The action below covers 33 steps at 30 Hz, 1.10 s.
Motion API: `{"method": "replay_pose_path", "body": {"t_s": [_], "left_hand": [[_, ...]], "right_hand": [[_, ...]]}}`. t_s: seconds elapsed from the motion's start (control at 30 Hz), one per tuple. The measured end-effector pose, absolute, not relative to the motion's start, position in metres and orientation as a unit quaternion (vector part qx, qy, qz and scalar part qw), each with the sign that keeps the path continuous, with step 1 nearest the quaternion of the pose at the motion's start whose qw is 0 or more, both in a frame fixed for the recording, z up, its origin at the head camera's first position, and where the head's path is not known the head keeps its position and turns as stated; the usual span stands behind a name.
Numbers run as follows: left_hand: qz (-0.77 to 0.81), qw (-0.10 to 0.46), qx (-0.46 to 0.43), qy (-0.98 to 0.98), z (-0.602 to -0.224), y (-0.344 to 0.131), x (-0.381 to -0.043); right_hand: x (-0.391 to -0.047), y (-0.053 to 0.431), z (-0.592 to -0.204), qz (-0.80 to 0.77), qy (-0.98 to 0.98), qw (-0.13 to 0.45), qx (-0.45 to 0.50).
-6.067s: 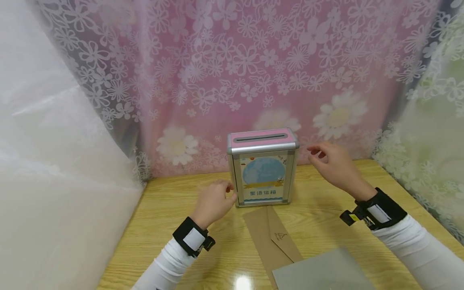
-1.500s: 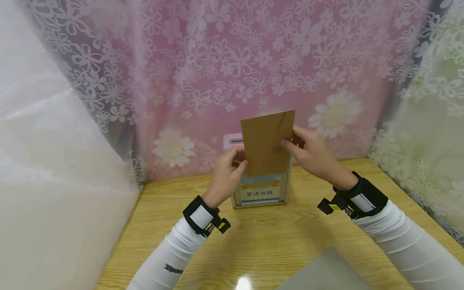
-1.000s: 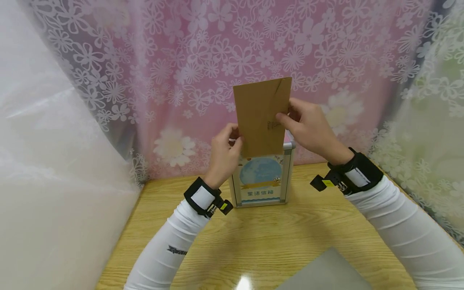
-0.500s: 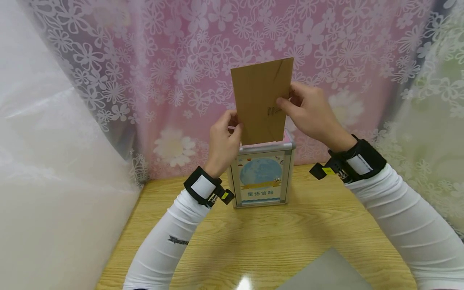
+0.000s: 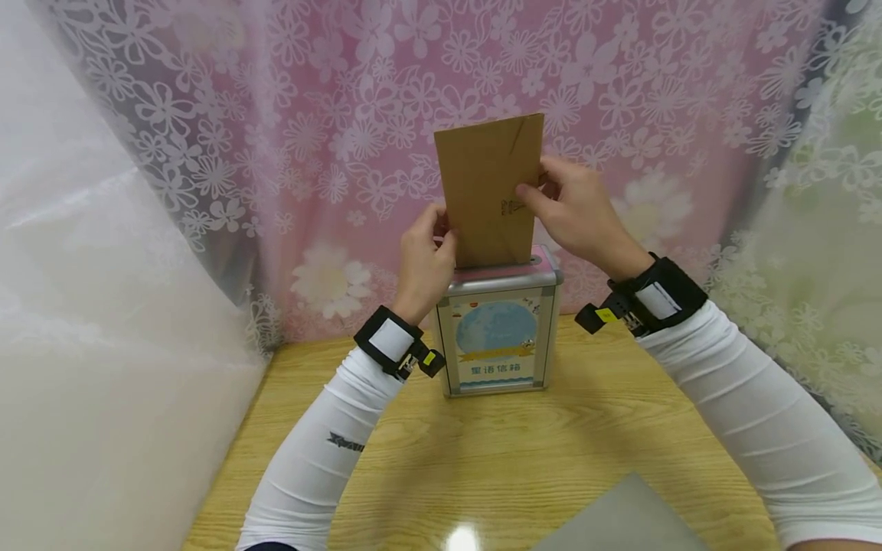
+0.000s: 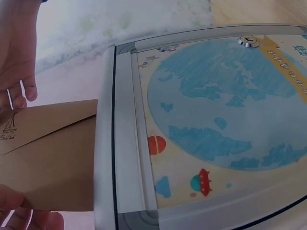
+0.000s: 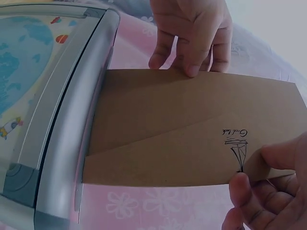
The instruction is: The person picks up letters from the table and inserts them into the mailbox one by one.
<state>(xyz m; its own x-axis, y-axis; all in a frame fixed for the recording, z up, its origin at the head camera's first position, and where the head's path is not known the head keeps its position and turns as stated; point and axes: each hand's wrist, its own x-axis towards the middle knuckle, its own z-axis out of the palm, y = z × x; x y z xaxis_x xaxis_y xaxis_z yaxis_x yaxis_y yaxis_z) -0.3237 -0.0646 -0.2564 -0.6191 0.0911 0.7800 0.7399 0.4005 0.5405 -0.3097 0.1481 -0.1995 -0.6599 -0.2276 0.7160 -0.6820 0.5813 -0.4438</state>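
A brown paper envelope (image 5: pixel 485 191) with a small printed sailboat stands upright over the slotted pink top of a letter box (image 5: pixel 496 337). Its lower edge is right at the slot (image 5: pixel 535 260). My left hand (image 5: pixel 426 256) pinches the envelope's left edge low down, thumb in front. My right hand (image 5: pixel 579 210) pinches the right edge higher up, thumb near the printed sailboat. In the right wrist view, the envelope's end meets the box top just behind the silver front rim (image 7: pixel 72 115). The box front bears a blue globe picture and a small lock (image 6: pixel 248 41).
The box stands on a wooden table (image 5: pixel 386 474) near its back edge. A grey sheet (image 5: pixel 627 520) lies at the front right. A pink flowered curtain (image 5: pixel 344 153) hangs behind, with a white sheet (image 5: pixel 138 306) on the left.
The envelope left the table, rose in front of the box and came over its top in both hands. Over the last half second it shifted slightly left and back, toward the slot.
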Motion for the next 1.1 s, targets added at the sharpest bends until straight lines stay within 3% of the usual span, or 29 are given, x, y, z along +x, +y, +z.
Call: {"method": "replay_pose_path", "body": {"t_s": [0.33, 0.63, 1.1], "left_hand": [[-0.471, 0.335, -0.266, -0.771, -0.256, -0.066, -0.324], [-0.472, 0.289, -0.242, -0.797, -0.263, -0.066, -0.329], [-0.506, 0.359, -0.239, -0.747, -0.250, -0.064, -0.330]], "right_hand": [[-0.314, 0.146, -0.199, 0.363, -0.845, 0.294, 0.260], [-0.328, 0.149, -0.214, 0.370, -0.855, 0.266, 0.248], [-0.341, 0.144, -0.253, 0.357, -0.887, 0.189, 0.225]]}}
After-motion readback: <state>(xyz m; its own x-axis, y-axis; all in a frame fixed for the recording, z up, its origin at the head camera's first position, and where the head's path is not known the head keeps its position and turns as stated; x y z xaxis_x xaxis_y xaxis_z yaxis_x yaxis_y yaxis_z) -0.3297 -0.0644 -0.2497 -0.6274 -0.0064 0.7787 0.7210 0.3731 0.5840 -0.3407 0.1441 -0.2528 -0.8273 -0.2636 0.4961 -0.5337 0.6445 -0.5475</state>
